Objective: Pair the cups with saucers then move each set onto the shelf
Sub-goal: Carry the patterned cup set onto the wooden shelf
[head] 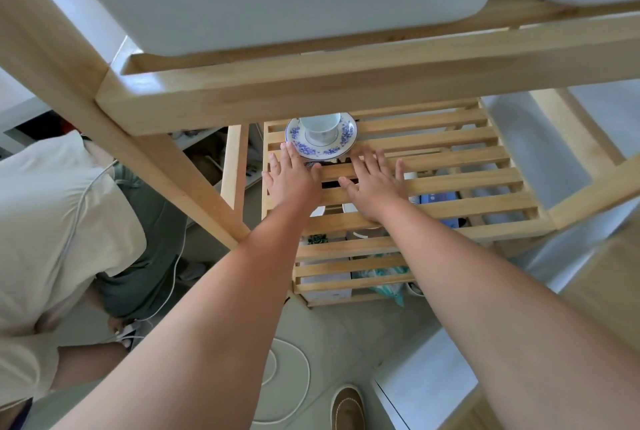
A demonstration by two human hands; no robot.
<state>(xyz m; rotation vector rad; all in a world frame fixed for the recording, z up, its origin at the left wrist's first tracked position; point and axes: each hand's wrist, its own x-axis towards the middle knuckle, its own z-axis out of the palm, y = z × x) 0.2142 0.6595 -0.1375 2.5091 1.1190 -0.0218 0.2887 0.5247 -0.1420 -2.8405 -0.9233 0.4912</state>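
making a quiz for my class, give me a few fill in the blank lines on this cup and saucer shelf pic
1. The white cup stands on a saucer with a ____ flower pattern.
2. The saucer rests on a slatted ____ shelf.
3. Both hands, left and right, are open and hold ____.
4. The cup stands ____ on the saucer.

Missing words: blue; wooden; nothing; upright
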